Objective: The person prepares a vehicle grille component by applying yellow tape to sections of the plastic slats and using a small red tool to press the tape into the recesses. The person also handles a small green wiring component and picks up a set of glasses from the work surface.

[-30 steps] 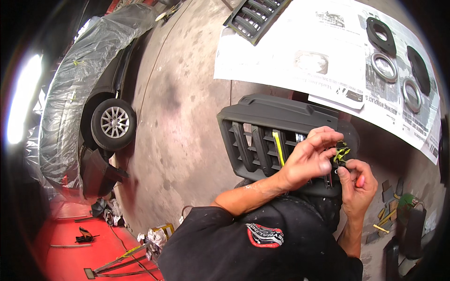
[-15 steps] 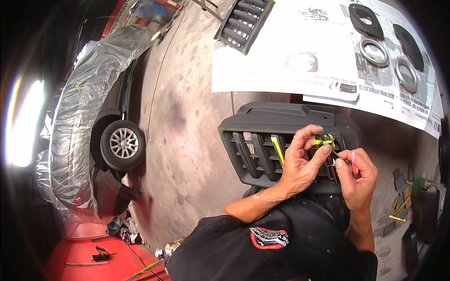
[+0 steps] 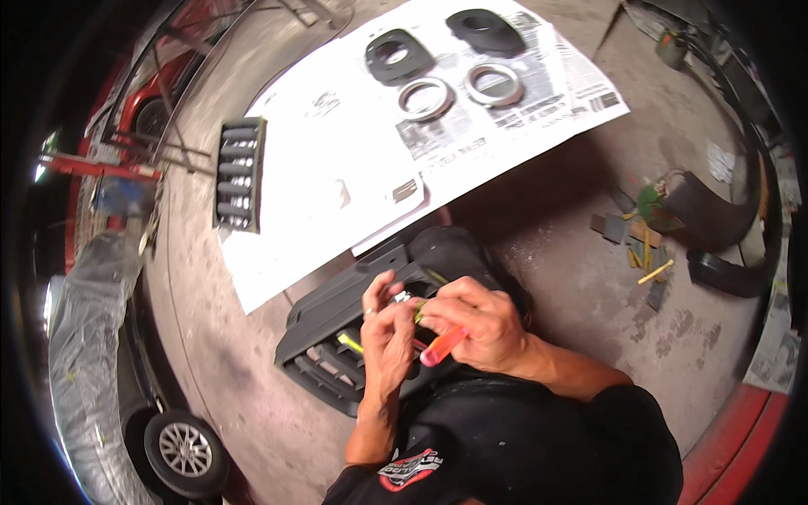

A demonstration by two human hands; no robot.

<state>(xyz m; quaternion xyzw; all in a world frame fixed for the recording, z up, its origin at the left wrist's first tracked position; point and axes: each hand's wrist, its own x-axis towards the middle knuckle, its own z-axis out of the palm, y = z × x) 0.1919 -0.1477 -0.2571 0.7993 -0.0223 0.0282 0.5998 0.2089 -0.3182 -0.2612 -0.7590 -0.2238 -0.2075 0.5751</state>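
My two hands meet above a dark grey slatted grille lying across my lap. Between their fingertips is a small crumpled bit of yellow-green tape, partly hidden by fingers. My left hand is closed with its thumb and fingers at this tape. The fingers of my right hand also reach the tape, while that hand grips a slim tool with a translucent orange-pink handle; its working end is hidden. A yellow-green strip sits on one grille slat beside my left hand.
Ahead stands a table covered with newspaper. It carries two silver rings, two black oval-holed bezels and another slatted grille. Tools and sanding blocks lie on the floor at right; a plastic-draped car with a wheel is at left.
My view has swung to the right, so the table and grille appear turned. My right hand has closed in on my left, its fingers now at the tape and the orange-pink handle pointing toward me.
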